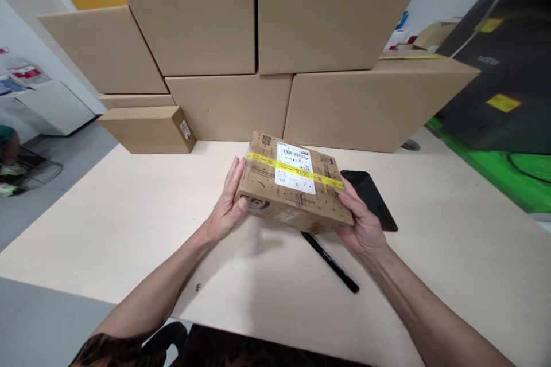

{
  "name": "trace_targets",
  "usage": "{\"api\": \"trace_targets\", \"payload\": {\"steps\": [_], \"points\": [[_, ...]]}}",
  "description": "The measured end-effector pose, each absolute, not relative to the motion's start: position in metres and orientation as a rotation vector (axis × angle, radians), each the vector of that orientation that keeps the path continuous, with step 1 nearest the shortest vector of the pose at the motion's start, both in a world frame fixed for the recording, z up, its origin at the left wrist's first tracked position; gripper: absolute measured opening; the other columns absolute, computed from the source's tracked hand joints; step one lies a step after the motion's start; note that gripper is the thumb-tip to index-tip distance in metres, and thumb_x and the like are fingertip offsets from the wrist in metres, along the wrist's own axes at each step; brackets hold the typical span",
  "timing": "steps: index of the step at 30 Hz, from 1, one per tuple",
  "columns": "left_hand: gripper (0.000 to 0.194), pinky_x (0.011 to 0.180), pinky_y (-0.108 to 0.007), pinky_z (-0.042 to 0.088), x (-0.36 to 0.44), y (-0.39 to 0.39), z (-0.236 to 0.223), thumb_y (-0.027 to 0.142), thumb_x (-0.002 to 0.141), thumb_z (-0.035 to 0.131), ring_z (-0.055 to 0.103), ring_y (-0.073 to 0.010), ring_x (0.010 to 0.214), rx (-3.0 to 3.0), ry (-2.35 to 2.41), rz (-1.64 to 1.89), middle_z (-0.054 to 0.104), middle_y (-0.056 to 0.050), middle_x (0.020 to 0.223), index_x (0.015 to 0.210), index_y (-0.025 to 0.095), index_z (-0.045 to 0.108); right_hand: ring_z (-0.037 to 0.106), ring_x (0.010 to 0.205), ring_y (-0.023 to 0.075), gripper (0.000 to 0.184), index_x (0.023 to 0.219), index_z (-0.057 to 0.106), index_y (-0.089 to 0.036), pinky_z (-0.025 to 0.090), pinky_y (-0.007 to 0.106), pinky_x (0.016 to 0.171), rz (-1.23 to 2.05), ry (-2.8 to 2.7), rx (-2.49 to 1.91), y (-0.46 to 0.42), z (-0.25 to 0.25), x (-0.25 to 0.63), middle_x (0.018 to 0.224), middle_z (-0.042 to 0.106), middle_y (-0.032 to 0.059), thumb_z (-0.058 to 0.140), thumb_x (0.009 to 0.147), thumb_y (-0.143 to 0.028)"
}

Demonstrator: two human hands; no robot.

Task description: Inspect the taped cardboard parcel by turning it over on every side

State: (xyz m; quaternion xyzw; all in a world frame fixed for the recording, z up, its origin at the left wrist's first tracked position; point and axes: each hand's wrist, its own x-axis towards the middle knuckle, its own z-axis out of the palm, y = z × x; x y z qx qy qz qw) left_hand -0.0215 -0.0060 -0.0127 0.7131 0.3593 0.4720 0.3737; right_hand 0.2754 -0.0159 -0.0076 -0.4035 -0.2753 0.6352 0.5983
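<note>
Between my two hands is a brown cardboard box (318, 200), tilted and raised a little over the table. Yellow tape (262, 159) runs across its top, over a white shipping label (295, 167). My left hand (230, 200) presses on the box's left end, with the thumb near the front corner. At the right end, my right hand (361, 215) grips the box, its lower fingers partly hidden underneath. Below the box a black pen (331, 264) lies on the table, one end covered by the box. A black phone (372, 198) lies just beyond my right hand.
Large cardboard boxes (232, 109) are stacked along the back of the pale table (129, 223). A smaller closed box (146, 129) stands at the back left. A dark panel with yellow stickers (495, 74) rises at the right. A tiny dark object (198, 287) lies near the front edge.
</note>
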Motion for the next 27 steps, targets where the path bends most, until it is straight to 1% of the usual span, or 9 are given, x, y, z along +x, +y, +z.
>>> {"api": "trace_targets", "payload": {"steps": [3,6,8,11,14,18,23,25,27], "points": [[0.084,0.139,-0.065,0.013,-0.020,-0.005,-0.005,0.077,0.098,0.057,0.015,-0.0396,0.171,1.657,1.040,1.245,0.026,-0.007,0.183,0.168,0.036,0.036,0.050,0.157,0.0350,0.073,0.136,0.068,-0.036,0.041,0.054,0.130,1.452,-0.714,-0.924,-0.017,-0.014,0.272,0.159,0.065,0.0021,0.093,0.069,-0.047],[0.082,0.133,-0.061,0.035,-0.016,-0.005,0.003,0.070,0.094,0.069,0.042,-0.0383,0.160,1.459,1.101,1.303,0.041,-0.012,0.175,0.162,0.033,0.041,0.036,0.166,0.0319,0.071,0.139,0.066,-0.038,0.032,0.053,0.135,1.432,-0.823,-0.908,-0.018,-0.022,0.272,0.171,0.052,0.0005,0.091,0.074,-0.050],[0.079,0.123,-0.056,0.048,-0.012,-0.005,0.004,0.065,0.091,0.076,0.056,-0.0364,0.147,1.333,1.125,1.343,0.054,-0.014,0.164,0.154,0.028,0.047,0.033,0.167,0.0310,0.073,0.144,0.062,-0.039,0.033,0.055,0.135,1.438,-0.911,-0.899,-0.018,-0.026,0.272,0.174,0.048,0.0005,0.089,0.078,-0.052],[0.072,0.106,-0.048,0.059,-0.009,-0.003,0.002,0.060,0.087,0.080,0.069,-0.0326,0.126,1.166,1.128,1.384,0.068,-0.013,0.145,0.144,0.024,0.054,0.034,0.167,0.0302,0.074,0.151,0.055,-0.041,0.038,0.058,0.132,1.422,-1.048,-0.898,-0.019,-0.031,0.274,0.174,0.047,0.0014,0.084,0.084,-0.057],[0.068,0.099,-0.045,0.061,-0.012,-0.001,-0.001,0.054,0.083,0.083,0.071,-0.0313,0.119,1.155,1.112,1.463,0.071,-0.012,0.138,0.139,0.023,0.058,0.033,0.167,0.0289,0.075,0.154,0.052,-0.041,0.038,0.057,0.132,1.359,-1.136,-0.902,-0.020,-0.028,0.275,0.175,0.045,0.0019,0.080,0.087,-0.062],[0.066,0.113,-0.052,0.055,-0.023,-0.003,0.007,0.051,0.084,0.083,0.063,-0.0342,0.136,1.607,1.027,1.631,0.066,-0.009,0.147,0.144,0.031,0.063,0.037,0.165,0.0301,0.077,0.156,0.049,-0.040,0.038,0.056,0.132,1.320,-1.122,-0.869,-0.023,-0.018,0.272,0.175,0.044,0.0029,0.078,0.088,-0.063],[0.070,0.125,-0.067,0.042,-0.036,-0.011,0.029,0.063,0.081,0.078,0.051,-0.0418,0.149,2.313,0.869,1.787,0.056,-0.006,0.158,0.146,0.039,0.066,0.048,0.156,0.0322,0.095,0.154,0.048,-0.036,0.036,0.055,0.132,1.360,-0.950,-0.973,-0.021,-0.016,0.272,0.162,0.059,0.0063,0.090,0.073,-0.062],[0.070,0.124,-0.067,0.044,-0.038,-0.014,0.033,0.068,0.078,0.078,0.052,-0.0428,0.148,2.345,0.885,1.829,0.054,-0.005,0.157,0.142,0.041,0.068,0.057,0.146,0.0324,0.098,0.154,0.046,-0.035,0.046,0.054,0.124,1.363,-0.986,-1.026,-0.018,-0.013,0.278,0.154,0.065,0.0074,0.090,0.072,-0.066],[0.067,0.125,-0.067,0.042,-0.039,-0.013,0.035,0.068,0.078,0.079,0.051,-0.0430,0.149,2.289,1.000,1.856,0.055,-0.006,0.155,0.138,0.039,0.070,0.067,0.131,0.0325,0.086,0.150,0.052,-0.033,0.056,0.051,0.107,1.330,-1.144,-1.089,-0.016,-0.006,0.288,0.143,0.071,0.0090,0.082,0.079,-0.071]]}}
